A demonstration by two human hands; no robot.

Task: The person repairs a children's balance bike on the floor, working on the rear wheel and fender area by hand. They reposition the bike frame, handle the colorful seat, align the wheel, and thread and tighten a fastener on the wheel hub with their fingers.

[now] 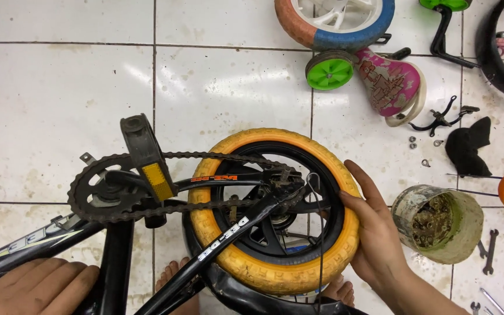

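The yellow tyre (275, 268) looks like matt, ribbed rubber on a glossy black rim (335, 224). The chain (217, 156) is dull, greasy metal; the frame (228, 239) is shiny painted metal. The floor tiles (59, 105) are glazed and stained. The tin (438, 224) seems rusty.

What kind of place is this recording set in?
Probably a small bicycle repair spot on a tiled floor: a bike with a yellow tyre under the hands, a can of bolts, wrenches and spare wheels lying about.
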